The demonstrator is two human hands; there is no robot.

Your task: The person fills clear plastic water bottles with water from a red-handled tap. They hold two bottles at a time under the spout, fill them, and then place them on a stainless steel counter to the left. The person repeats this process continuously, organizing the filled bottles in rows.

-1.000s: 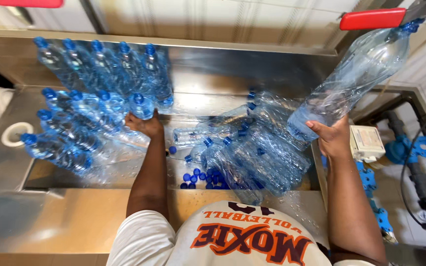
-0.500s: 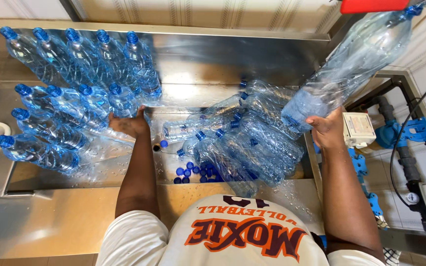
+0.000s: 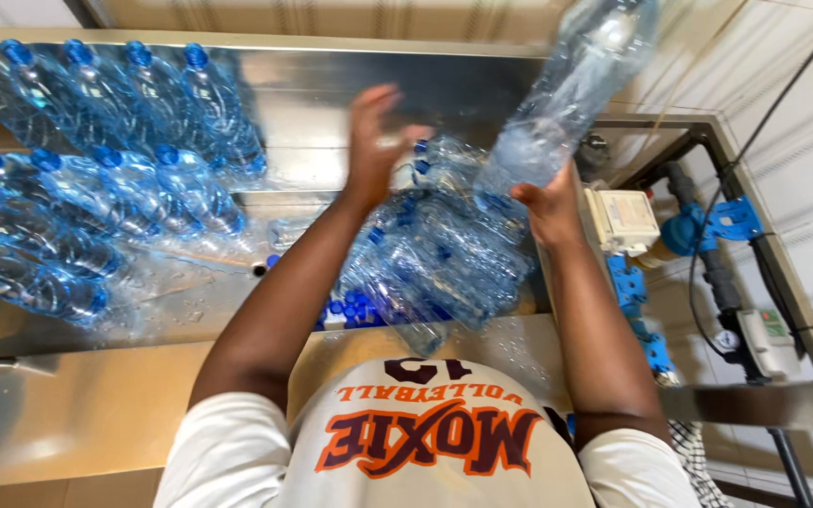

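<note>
Two hands work above the steel desk (image 3: 96, 414): the right hand (image 3: 548, 202) grips an empty bottle (image 3: 576, 89) raised over a pile of empties (image 3: 444, 259), the left hand (image 3: 378, 136) spread wide beside it.

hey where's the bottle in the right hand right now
In the head view, upper right: the bottle tilts up from the right hand, above the heap of empty bottles, beside the raised left hand.
</note>
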